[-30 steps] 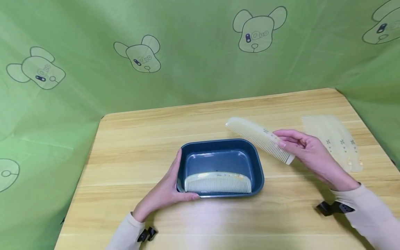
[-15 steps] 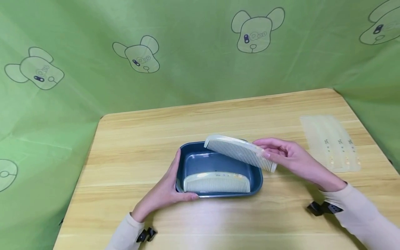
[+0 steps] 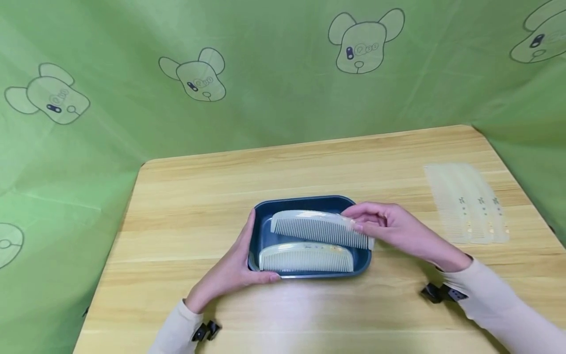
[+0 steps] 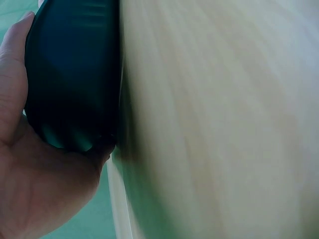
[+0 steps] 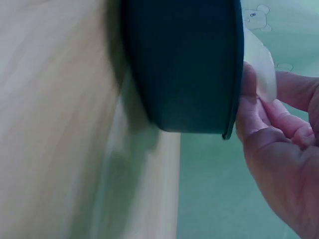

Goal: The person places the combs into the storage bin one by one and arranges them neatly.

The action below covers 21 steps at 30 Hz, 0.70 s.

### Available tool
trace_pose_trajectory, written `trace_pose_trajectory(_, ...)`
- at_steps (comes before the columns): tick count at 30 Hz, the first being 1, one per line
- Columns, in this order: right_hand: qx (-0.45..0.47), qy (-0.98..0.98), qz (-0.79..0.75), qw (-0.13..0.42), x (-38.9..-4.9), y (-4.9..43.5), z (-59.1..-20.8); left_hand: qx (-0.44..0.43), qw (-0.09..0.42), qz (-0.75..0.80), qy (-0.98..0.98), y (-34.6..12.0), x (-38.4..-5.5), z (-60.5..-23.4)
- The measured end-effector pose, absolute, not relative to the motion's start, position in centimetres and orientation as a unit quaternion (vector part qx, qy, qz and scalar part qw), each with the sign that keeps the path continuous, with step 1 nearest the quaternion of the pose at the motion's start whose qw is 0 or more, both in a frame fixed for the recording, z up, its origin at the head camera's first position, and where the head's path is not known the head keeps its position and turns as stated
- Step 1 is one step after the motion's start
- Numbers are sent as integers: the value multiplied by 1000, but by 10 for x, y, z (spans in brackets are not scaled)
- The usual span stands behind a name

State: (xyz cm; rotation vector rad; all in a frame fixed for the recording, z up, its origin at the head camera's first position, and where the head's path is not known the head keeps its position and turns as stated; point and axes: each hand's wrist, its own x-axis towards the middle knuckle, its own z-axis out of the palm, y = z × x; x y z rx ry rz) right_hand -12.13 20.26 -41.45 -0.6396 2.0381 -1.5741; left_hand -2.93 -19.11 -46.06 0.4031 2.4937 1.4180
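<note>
A dark blue plastic box [image 3: 262,211] sits on the table, and my left hand [image 3: 231,268] grips its left end, thumb along the front rim. In the left wrist view the hand curves round the end of the box [image 4: 75,64]. One pale comb [image 3: 306,259] lies inside along the front wall, teeth toward me. My right hand [image 3: 395,230] pinches a second pale comb [image 3: 309,226] by its right end. This comb is tilted over the back half of the box, its right end at the right rim. In the right wrist view, thumb and fingers hold the comb [image 5: 261,62] just above the rim.
Several more pale combs [image 3: 464,201] lie overlapping on the right side of the wooden table [image 3: 212,182]. A green cloth [image 3: 274,73] with bear-head drawings hangs behind and at both sides. Black wrist cameras [image 3: 442,293] are strapped to both sleeves.
My right hand has carried its comb leftward and down, from the right of the box to over its back half. My left hand and the box have stayed in place.
</note>
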Motion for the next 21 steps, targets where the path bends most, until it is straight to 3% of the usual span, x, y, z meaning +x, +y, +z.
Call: trace_pose_trajectory(21,-304,763,-503,269,-116,167,-412,141,127,486,853,-193,-30,-460)
